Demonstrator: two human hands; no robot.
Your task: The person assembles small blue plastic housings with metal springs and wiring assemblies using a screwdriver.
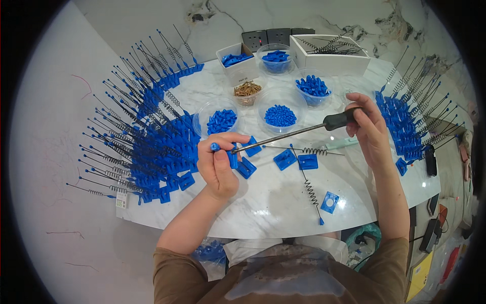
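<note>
My right hand point(372, 129) is closed around the dark handle of a long screwdriver point(283, 136). The shaft slants down to the left, and its tip meets a blue plastic base point(233, 158) pinched in my left hand point(218, 169). A blue peg-like end sticks out beside my left thumb. Loose blue bases point(246, 168) lie just under that hand, and more square blue plates point(285, 159) rest to its right. Near them are a black spring rod point(311, 195) with blue ends, a second spring rod point(316, 151) and a blue plate with a round hole point(330, 202).
Finished-looking spring rods on blue bases crowd the left point(162, 147) and right point(400, 121) of the marble table. Tubs of blue beads point(280, 115), blue cones point(221, 121), blue caps point(313, 87) and brass screws point(247, 89) stand behind. A white box point(331, 63) holds spring rods.
</note>
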